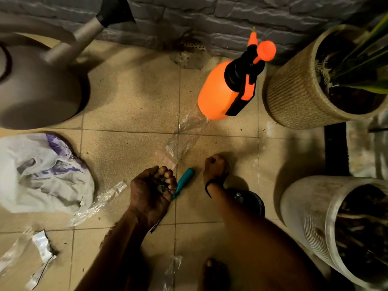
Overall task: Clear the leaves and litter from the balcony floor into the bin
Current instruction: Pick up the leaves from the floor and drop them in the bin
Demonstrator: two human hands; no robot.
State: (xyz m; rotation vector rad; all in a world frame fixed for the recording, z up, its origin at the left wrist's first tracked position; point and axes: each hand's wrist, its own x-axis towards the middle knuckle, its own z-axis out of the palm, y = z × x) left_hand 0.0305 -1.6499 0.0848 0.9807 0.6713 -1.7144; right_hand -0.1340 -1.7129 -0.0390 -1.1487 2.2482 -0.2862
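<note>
Cupped palm-up at lower centre of the frame, my left hand [152, 186] curls round a small clump of leaf scraps [161, 185]. My right hand [216, 168] rests knuckles-up on the floor [130, 106] just right of it, fingers curled under; I cannot tell whether it holds anything. Between the two hands lies a teal stick [184, 179], slanting up to the right.

What matters for the next move is the white bag [42, 175], which I take to be the bin: it lies at the left edge of the frame, straight left of my loaded hand, so that hand is the nearer one. A clear wrapper [184, 135] starts just above my left fingertips and runs up and right to the foot of the orange sprayer [216, 93]; my right hand sits beside its lower end. More clear film [100, 200] lies by the bag, and torn packets [43, 244] at lower left.

The floor is beige speckled tile, dusty, under dim warm light. A watering can [37, 87] fills the upper left, two ribbed pots [294, 91] stand along the right, and a grey brick wall [210, 13] closes the top.
</note>
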